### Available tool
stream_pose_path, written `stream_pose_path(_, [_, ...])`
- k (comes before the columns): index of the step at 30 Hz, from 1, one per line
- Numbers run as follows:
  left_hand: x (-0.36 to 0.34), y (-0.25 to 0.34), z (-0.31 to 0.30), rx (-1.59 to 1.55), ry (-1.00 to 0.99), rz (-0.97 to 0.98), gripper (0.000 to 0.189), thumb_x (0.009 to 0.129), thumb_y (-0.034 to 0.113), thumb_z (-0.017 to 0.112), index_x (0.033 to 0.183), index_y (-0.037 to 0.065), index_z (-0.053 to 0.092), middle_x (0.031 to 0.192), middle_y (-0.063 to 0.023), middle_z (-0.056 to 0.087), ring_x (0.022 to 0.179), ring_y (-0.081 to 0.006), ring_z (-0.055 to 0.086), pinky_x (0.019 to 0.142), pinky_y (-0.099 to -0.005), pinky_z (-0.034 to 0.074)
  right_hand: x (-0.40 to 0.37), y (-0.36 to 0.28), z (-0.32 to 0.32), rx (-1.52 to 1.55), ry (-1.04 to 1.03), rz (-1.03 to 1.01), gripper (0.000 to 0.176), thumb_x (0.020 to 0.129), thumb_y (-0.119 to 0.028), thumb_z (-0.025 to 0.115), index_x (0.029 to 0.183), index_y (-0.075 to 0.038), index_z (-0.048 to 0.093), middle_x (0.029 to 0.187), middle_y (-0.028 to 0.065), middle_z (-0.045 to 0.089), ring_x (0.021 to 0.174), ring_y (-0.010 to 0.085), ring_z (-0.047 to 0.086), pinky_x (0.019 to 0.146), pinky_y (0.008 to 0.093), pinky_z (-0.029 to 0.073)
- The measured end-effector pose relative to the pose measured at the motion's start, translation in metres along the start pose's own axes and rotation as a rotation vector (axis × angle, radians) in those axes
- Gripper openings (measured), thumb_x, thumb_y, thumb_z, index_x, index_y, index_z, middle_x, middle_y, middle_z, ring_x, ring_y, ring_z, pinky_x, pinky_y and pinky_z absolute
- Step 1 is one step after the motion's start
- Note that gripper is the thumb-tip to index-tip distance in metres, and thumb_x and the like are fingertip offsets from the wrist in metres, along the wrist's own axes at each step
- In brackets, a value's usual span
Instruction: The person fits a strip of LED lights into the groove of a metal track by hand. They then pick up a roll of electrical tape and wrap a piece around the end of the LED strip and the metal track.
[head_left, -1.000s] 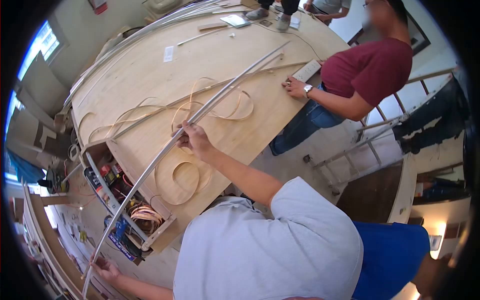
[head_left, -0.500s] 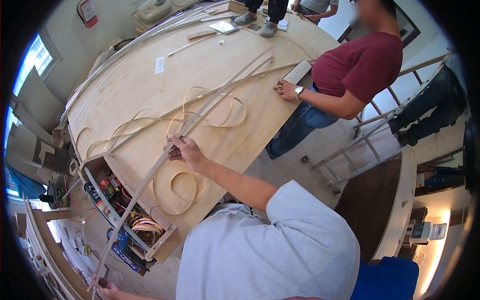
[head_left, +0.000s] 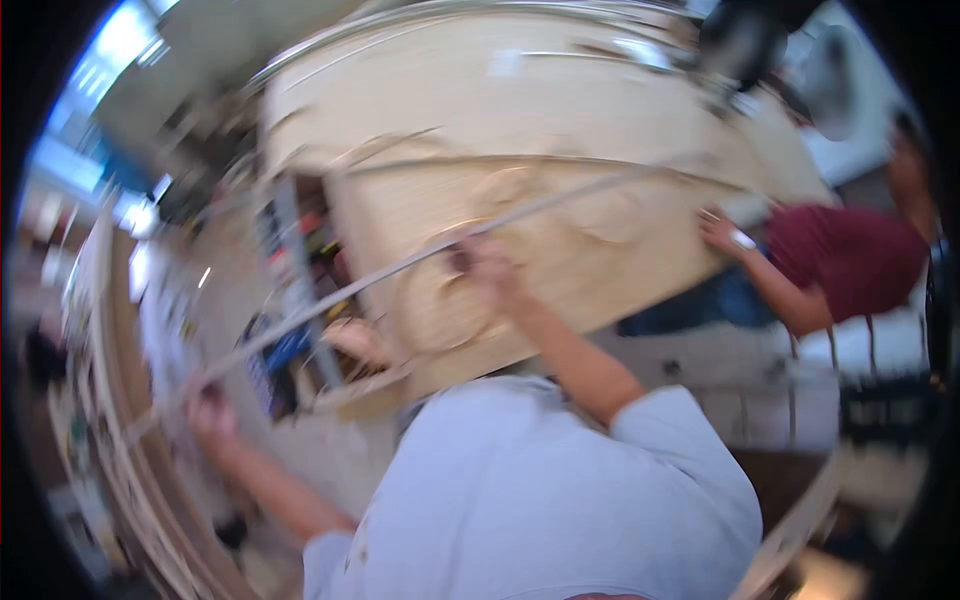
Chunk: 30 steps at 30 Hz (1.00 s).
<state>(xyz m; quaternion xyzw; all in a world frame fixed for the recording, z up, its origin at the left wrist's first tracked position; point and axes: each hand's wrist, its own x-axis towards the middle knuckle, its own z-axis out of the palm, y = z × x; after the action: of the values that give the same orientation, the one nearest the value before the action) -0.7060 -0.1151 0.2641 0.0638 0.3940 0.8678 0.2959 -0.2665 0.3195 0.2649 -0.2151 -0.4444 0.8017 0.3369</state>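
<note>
A long, thin, pale strip (head_left: 390,270), like a light-coloured channel, runs diagonally from the lower left to the upper right over the wooden table top (head_left: 420,80). My right hand (head_left: 485,268) is closed around it near the middle, above the table. Nearer its lower-left end, beyond the table edge, my left hand (head_left: 210,408) grips the same strip. Both hands are smeared by motion. Loops of thin flexible strip (head_left: 610,215) lie on the wood beyond my right hand.
An open compartment at the table's near-left end holds tools and a coil of cable (head_left: 355,342). A co-worker in a dark red shirt (head_left: 850,255) stands at the right, one hand (head_left: 718,230) on the table. Someone's feet (head_left: 740,45) show on the table's far right.
My view has swung left and blurred. The strip lies flatter across the view, and my left hand has come up from the bottom edge. Both hands still hold the strip.
</note>
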Motion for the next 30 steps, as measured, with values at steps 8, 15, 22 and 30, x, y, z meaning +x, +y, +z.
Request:
stream_pose_path(8, [-0.036,-0.066,0.181,0.34,0.327,-0.055,0.03,0.09,0.03,0.062,0.095,0.0,0.061,0.085,-0.0138,0.069,0.069,-0.0238,0.069,0.054,-0.0287,0.057,0.019,-0.007,-0.021,0.258,0.237,0.289,0.021,0.097,-0.019,0.051,0.106,-0.003,0.06,0.095,0.0071,0.067,0.088,0.019,0.066,0.075,0.0289,0.054])
stream_pose_path(15, [-0.036,-0.073,0.203,1.452,0.34,0.242,0.037,0.087,0.033,0.066,0.105,0.002,0.061,0.082,-0.0109,0.068,0.064,-0.0213,0.064,0.057,-0.0316,0.052,0.034,-0.006,-0.027,0.138,0.148,0.294,0.019,0.097,-0.022,0.051,0.103,-0.006,0.058,0.093,0.006,0.065,0.083,0.0184,0.064,0.074,0.0279,0.051])
stream_pose_path(22, [-0.031,-0.117,0.265,2.09,-0.538,0.363,0.067,0.074,0.03,0.073,0.135,0.018,0.048,0.1,-0.0135,0.063,0.096,-0.0317,0.059,0.091,-0.042,0.041,0.03,-0.023,-0.009,0.11,0.143,0.387,0.026,0.098,-0.025,0.045,0.095,-0.002,0.057,0.089,0.0144,0.066,0.073,0.0211,0.066,0.065,0.0307,0.054])
stream_pose_path(30, [-0.002,-0.114,0.241,1.837,-0.587,0.354,0.027,0.083,0.016,0.066,0.106,0.001,0.064,0.089,-0.0157,0.062,0.086,-0.0332,0.059,0.077,-0.042,0.045,-0.001,-0.038,-0.042,-0.511,0.019,0.283,0.03,0.094,-0.028,0.051,0.093,0.0,0.062,0.083,0.0137,0.068,0.071,0.021,0.067,0.062,0.0313,0.054])
